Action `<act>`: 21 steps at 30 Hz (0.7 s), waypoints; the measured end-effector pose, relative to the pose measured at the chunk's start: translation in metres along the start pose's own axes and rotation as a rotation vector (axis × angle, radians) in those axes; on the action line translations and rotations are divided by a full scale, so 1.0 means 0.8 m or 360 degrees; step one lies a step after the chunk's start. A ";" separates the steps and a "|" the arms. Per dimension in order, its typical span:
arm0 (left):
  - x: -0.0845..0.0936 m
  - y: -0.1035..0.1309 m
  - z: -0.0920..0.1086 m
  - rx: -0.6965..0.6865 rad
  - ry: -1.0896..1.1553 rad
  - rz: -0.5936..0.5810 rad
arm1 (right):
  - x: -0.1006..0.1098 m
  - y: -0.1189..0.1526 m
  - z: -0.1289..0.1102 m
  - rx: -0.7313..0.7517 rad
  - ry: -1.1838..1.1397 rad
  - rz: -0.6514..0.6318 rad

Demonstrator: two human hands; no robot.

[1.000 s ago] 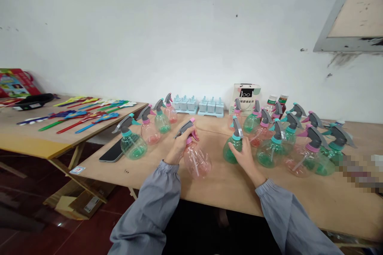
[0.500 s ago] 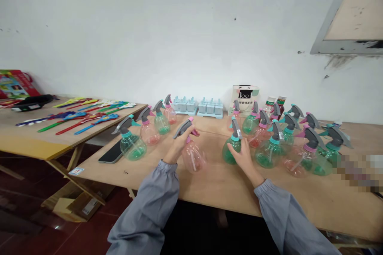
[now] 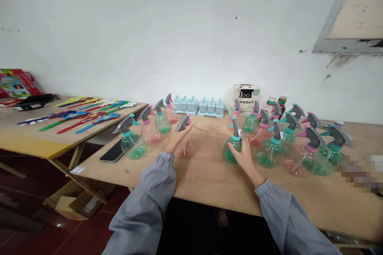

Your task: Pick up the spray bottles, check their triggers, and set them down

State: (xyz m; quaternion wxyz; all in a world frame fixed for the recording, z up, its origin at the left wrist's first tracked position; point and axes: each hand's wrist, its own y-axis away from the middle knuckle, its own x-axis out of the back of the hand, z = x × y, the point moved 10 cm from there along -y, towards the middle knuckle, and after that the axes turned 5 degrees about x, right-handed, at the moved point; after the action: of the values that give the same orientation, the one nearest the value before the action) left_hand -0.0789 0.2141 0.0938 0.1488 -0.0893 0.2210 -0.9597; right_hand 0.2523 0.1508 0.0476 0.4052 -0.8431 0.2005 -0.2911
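Observation:
My left hand (image 3: 179,137) is at the neck of a clear pink spray bottle (image 3: 184,149) with a grey trigger head, its fingers reaching round the far side. This bottle is upright, and its base appears to rest on the wooden table. Further right, my right hand (image 3: 243,155) grips the body of a green spray bottle (image 3: 229,152), thumb across the front and fingers at its right side. That one stands on the table too, with a turquoise collar and grey head.
More spray bottles stand on the right, including a green one (image 3: 266,155), and on the left beside a phone (image 3: 112,152). Light-blue popsicle moulds (image 3: 211,108) and a paper bag (image 3: 243,101) line the wall. A left table (image 3: 56,143) holds colourful hand-shaped sticks (image 3: 97,121).
My left hand has carried the pink spray bottle away from me and slightly left, and the bottle has become more upright. My right hand keeps its place on the green bottle.

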 end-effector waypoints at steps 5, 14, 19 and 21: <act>0.004 0.007 0.008 -0.0175 -0.0139 -0.0003 | 0.001 0.000 0.000 0.0000 0.0013 0.0003; 0.038 0.049 -0.067 0.0048 -0.0558 -0.0189 | 0.000 -0.001 -0.001 0.0006 -0.0009 -0.0007; 0.021 -0.020 -0.085 0.0063 -0.0694 -0.0078 | 0.000 0.000 -0.001 -0.0007 -0.0009 -0.0008; 0.015 -0.058 -0.094 0.0155 -0.0608 0.0029 | 0.000 0.001 0.000 -0.0007 -0.0011 -0.0008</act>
State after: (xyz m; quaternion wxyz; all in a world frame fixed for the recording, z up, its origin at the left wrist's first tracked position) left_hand -0.1193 0.2798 0.0491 0.2008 -0.2603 0.1428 -0.9335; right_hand 0.2517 0.1504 0.0471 0.4033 -0.8455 0.1978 -0.2888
